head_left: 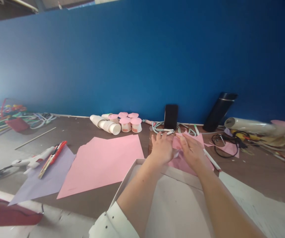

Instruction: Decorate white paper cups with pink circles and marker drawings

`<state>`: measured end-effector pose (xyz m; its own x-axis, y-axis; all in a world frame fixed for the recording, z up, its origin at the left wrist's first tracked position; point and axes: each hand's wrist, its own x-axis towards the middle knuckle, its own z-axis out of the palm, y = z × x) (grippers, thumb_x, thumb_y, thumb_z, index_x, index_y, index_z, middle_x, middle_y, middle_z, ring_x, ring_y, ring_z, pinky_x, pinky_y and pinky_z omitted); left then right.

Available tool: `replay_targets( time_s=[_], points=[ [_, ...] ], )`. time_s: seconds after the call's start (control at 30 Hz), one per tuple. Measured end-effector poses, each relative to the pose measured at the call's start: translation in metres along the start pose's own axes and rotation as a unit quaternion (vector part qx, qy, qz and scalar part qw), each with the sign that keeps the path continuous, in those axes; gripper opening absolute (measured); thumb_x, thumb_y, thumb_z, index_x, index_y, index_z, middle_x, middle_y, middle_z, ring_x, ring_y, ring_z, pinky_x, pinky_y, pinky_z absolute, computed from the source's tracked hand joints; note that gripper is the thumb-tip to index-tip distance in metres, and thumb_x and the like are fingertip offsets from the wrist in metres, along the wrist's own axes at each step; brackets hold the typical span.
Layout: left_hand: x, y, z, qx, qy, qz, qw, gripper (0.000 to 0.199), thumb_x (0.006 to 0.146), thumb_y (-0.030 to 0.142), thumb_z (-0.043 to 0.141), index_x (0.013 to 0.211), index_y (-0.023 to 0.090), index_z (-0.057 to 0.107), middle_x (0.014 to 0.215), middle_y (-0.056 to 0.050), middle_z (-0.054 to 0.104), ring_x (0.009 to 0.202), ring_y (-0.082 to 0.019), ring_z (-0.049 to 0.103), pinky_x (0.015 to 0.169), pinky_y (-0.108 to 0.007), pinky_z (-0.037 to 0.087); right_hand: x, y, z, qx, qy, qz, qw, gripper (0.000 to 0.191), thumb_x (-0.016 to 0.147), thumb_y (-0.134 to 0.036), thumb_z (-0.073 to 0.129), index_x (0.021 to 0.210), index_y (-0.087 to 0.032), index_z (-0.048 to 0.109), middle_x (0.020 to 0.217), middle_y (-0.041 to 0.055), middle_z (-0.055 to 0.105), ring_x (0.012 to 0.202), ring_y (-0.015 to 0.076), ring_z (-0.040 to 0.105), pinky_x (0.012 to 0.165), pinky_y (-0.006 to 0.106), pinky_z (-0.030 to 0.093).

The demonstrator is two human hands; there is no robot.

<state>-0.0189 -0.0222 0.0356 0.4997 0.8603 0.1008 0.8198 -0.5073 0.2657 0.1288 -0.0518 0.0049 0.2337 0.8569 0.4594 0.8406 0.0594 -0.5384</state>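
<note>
My left hand [161,148] lies palm down at the back edge of a shallow white box lid [177,198], its fingers spread. Beside it, my right hand [192,150] rests with fingers stretched out over cut pink paper pieces [198,138]. What lies under both palms is hidden. A larger sheet of pink paper [105,162] is spread to the left of my left forearm. Against the right side of the pink pieces lies a white pen [212,160]. Behind my hands a black phone [170,116] leans upright among pale cables [158,125].
Several paper cups with pink tops [125,124] stand near the blue wall [132,59], beside stacked white cups [105,125]. At left, a red utility knife [53,158] and a glue gun [34,160] lie partly on purple paper [50,180]. A black bottle [218,112] leans at right.
</note>
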Motion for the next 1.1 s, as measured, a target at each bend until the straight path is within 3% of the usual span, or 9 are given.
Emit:
replay_targets(
  time_s=[0.3,0.67,1.1],
  points=[
    [-0.0024,0.0009,-0.0010,0.002,0.017,0.005,1.000,0.061,0.086,0.034,0.045,0.146,0.027,0.034,0.152,-0.009,0.036,0.140,-0.033,0.025,0.113,-0.059,0.019,0.0012,-0.0024,0.0029,-0.017,-0.026,0.031,0.999,0.060,0.094,-0.061,0.026,0.103,-0.028,0.074,0.135,0.0059,0.058,0.129,0.0278,0.047,0.109,0.049,0.033],
    [-0.0012,-0.0005,-0.0012,-0.014,0.011,0.005,1.000,0.065,0.083,0.037,0.049,0.146,0.025,0.033,0.153,-0.008,0.036,0.139,-0.033,0.027,0.113,-0.059,0.020,-0.0004,-0.0019,0.0068,-0.005,0.001,-0.003,1.000,0.059,0.095,-0.059,0.025,0.107,-0.027,0.074,0.132,0.0067,0.060,0.126,0.0265,0.050,0.107,0.047,0.036],
    [0.0002,0.0006,-0.0013,-0.018,0.004,0.004,1.000,0.065,0.083,0.032,0.045,0.146,0.023,0.033,0.154,-0.008,0.034,0.140,-0.031,0.026,0.113,-0.056,0.021,0.0012,-0.0070,0.0076,-0.026,-0.002,0.007,1.000,0.054,0.095,-0.056,0.029,0.099,-0.027,0.074,0.130,0.0049,0.062,0.126,0.0267,0.050,0.107,0.050,0.035]
  ],
)
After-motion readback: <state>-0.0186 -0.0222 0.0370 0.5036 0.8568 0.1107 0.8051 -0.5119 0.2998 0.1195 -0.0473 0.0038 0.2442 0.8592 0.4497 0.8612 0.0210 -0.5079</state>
